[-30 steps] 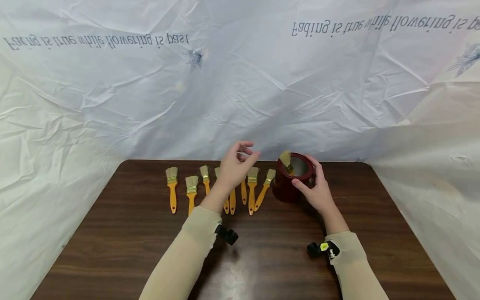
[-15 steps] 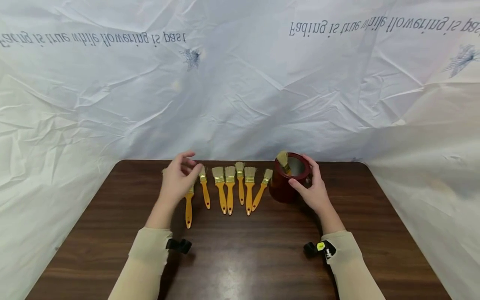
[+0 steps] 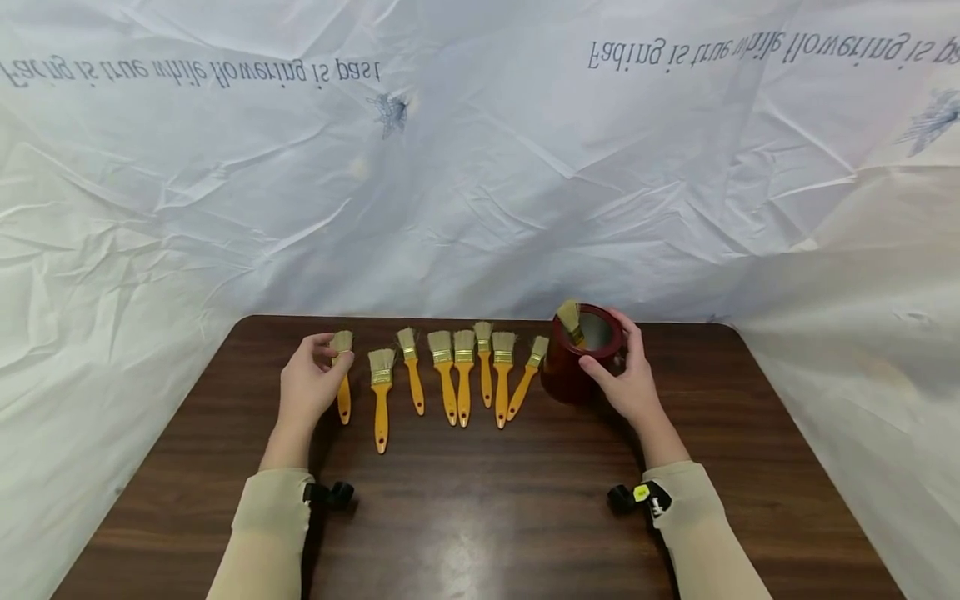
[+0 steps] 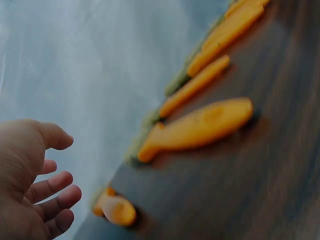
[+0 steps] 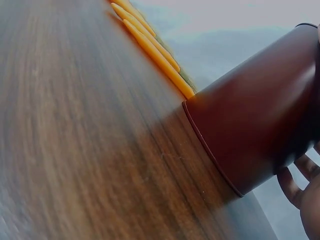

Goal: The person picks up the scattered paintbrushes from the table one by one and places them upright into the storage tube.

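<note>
My left hand (image 3: 307,383) hovers over the leftmost paintbrush (image 3: 344,400), its thumb and fingers apart around the bristle end. In the left wrist view the left hand (image 4: 25,175) has loosely bent fingers and a gap between it and that paintbrush (image 4: 120,210). On the right, my right hand (image 3: 626,379) grips the rim and side of a dark red cylindrical pot (image 3: 566,375). One paintbrush (image 3: 572,321) stands in the pot with its bristles up. The right wrist view has the pot (image 5: 250,110) upright on the table.
Several yellow-handled paintbrushes lie in a row, bristles away from me, between the left hand and the pot, among them a wide one (image 3: 381,408) and a slanted one (image 3: 528,379). Behind the brown wooden table (image 3: 465,517) hangs a creased white sheet (image 3: 465,167).
My left hand has moved left from above the middle paintbrushes to the leftmost one, and lowered toward it. The right hand keeps its hold on the pot.
</note>
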The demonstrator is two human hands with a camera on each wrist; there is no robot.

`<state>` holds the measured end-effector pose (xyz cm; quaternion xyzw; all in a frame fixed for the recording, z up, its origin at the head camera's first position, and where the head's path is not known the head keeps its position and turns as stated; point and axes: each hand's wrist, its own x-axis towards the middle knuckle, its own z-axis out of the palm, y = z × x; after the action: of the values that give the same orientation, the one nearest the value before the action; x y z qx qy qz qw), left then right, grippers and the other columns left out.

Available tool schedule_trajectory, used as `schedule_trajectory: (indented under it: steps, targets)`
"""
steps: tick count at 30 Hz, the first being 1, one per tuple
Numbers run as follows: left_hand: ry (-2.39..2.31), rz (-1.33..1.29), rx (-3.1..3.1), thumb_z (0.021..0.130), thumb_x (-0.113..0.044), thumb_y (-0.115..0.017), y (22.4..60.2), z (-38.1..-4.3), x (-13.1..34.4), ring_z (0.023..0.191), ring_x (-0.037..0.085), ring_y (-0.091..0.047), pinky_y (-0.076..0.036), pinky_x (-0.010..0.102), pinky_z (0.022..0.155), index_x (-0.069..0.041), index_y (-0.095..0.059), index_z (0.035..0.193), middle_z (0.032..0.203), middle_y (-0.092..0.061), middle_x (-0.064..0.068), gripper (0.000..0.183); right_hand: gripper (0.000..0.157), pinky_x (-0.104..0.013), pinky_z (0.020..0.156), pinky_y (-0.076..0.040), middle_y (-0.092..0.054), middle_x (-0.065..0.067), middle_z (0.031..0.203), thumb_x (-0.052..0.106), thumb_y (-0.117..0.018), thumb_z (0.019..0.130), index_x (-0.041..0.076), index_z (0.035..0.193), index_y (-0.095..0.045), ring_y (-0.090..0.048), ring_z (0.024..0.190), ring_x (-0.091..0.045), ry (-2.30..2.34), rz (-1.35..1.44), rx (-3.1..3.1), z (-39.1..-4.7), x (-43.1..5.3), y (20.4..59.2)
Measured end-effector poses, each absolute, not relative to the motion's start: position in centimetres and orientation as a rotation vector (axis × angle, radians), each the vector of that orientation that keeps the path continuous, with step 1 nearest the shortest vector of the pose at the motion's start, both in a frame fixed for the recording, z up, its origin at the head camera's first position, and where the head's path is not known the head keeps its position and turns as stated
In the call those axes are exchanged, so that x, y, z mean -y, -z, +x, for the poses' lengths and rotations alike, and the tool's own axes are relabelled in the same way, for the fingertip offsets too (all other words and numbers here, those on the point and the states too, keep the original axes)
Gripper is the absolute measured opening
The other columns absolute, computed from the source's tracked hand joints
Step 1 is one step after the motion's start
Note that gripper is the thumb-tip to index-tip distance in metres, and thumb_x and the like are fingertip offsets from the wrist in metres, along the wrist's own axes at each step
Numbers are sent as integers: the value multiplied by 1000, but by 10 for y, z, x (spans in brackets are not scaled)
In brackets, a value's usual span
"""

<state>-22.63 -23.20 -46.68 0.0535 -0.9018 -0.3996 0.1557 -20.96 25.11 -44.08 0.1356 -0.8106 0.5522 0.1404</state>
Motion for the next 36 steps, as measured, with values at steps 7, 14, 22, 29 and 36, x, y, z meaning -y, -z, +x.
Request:
schedule_trajectory:
  steps: [7, 14, 22, 29, 36]
  targets:
    - [1083, 246, 2626, 96, -40, -68, 484, -228, 245, 86, 30, -62, -50, 41, 71, -6, -55, 137, 111, -65, 17, 55, 86, -59, 104, -38, -45, -17, 147, 7, -73, 90, 14, 160, -23, -47, 129, -33, -1607, 389, 2333, -208, -249, 442]
    - [1046, 270, 2694, 92, -43, -72, 489, -229, 247, 95, 37, -58, -49, 51, 81, -1, -54, 137, 110, -62, 20, 63, 86, -57, 103, -38, -45, -16, 146, 7, -73, 90, 15, 160, -23, -48, 128, -30, -1607, 381, 2340, -208, -250, 440]
    - [984, 258, 2781, 89, -39, -78, 486, -231, 244, 95, 38, -61, -52, 51, 80, 5, -51, 139, 109, -64, 23, 72, 85, -59, 103, -38, -44, -17, 147, 8, -73, 90, 14, 159, -23, -47, 129, -32, -1609, 391, 2336, -211, -251, 441]
    - [951, 270, 2809, 94, -26, -72, 483, -231, 246, 92, 37, -62, -50, 53, 82, 4, -56, 135, 104, -66, 19, 54, 85, -59, 103, -38, -44, -15, 147, 10, -73, 91, 15, 160, -23, -47, 129, -29, -1606, 385, 2346, -212, -252, 441]
    - [940, 284, 2812, 94, -23, -71, 481, -230, 248, 91, 36, -62, -48, 54, 83, 3, -64, 126, 103, -69, 18, 42, 86, -63, 106, -35, -43, -15, 146, 10, -73, 91, 17, 160, -22, -46, 130, -29, -1611, 375, 2359, -211, -251, 441]
